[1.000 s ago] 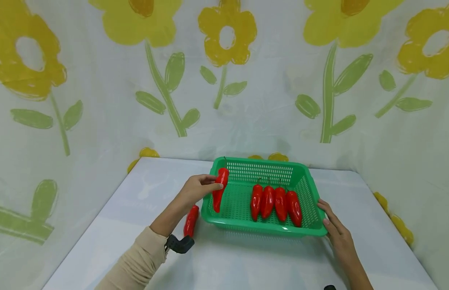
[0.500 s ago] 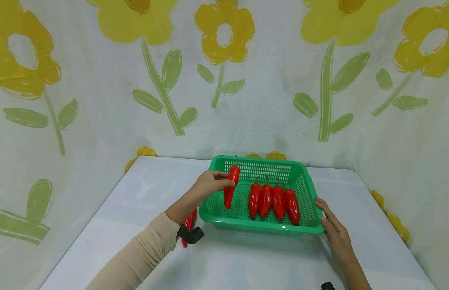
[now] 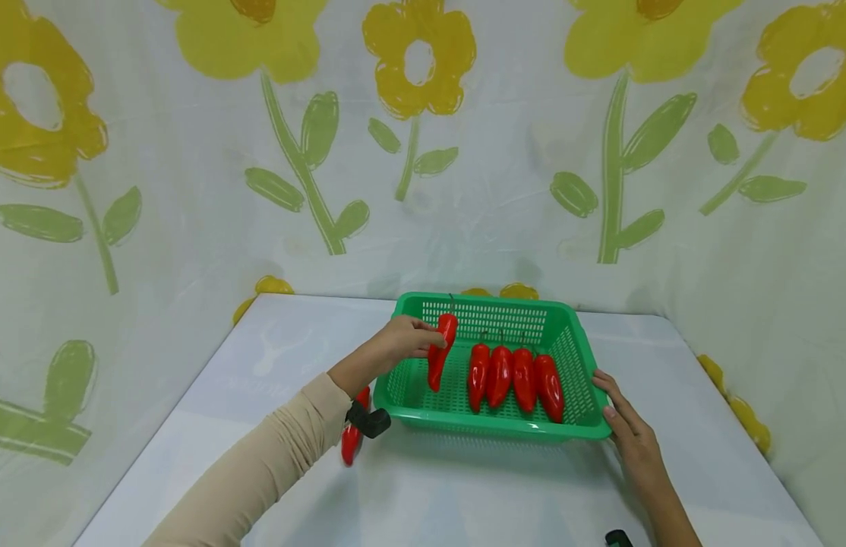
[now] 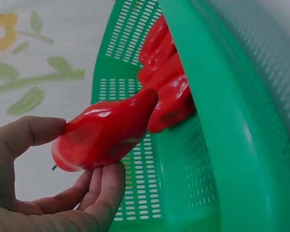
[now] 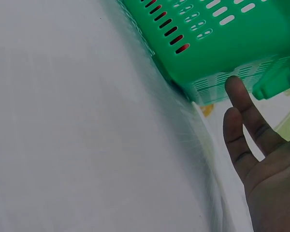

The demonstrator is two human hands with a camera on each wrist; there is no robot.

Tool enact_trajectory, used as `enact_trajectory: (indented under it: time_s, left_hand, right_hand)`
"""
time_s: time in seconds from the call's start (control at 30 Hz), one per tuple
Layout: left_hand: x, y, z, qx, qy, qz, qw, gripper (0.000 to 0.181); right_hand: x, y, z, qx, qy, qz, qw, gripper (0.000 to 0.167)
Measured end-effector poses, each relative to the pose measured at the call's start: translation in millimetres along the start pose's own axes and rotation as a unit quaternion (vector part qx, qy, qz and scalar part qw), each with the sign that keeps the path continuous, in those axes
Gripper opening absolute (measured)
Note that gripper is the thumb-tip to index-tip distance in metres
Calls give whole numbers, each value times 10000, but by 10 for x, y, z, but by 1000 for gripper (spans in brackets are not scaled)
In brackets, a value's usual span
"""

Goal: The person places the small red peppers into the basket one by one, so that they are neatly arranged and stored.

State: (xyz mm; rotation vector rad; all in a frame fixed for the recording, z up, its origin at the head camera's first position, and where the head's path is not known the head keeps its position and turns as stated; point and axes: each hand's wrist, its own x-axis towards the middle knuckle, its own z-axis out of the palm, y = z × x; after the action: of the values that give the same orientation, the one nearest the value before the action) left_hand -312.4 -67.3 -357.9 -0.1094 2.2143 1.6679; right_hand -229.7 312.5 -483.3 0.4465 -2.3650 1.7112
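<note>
A red chili pepper (image 3: 442, 352) hangs stem up from my left hand (image 3: 404, 337), pinched between thumb and fingers over the left part of a green basket (image 3: 464, 422). In the left wrist view the pepper (image 4: 104, 130) points its tip toward the basket wall. Several more red peppers (image 3: 500, 378) lie side by side inside, stems to the back. My right hand (image 3: 631, 437) rests at the basket's right rim; the right wrist view has its two lower fingers (image 5: 246, 116) extended below the rim. Another pepper (image 3: 351, 441) lies on the table left of the basket, partly hidden by a black wrist strap.
The white table (image 3: 464, 494) extends around the basket. A cloth backdrop (image 3: 491, 213) with painted yellow flowers hangs behind and at both sides. Dark wrist-camera mounts sit at the left wrist (image 3: 370, 419) and near the right forearm (image 3: 618, 538).
My left hand has carried the pepper rightward, farther over the basket's left part. The right hand stays at the rim, and the peppers inside have not shifted among themselves.
</note>
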Motion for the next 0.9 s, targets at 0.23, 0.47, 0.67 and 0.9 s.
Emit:
enact_trajectory:
  time_s: [0.23,0.47,0.67,0.9]
  left_hand:
    - [175,48,104,92,-17,-218,9997,50]
    - [334,99,236,280,33,-439,9986,38]
    - [446,56,304,360,22,-654,9972,51]
    - [550,10,365,529,134,-932,9941,59]
  right_hand:
    - [-24,0,-33,-41,41,159,9999,46]
    - [-36,16,-61,43,22,141,9999,46]
    - [-34,26,-57,-32,14,12,10000,46]
    - [-12,31,-37,-91,17,21,10000,46]
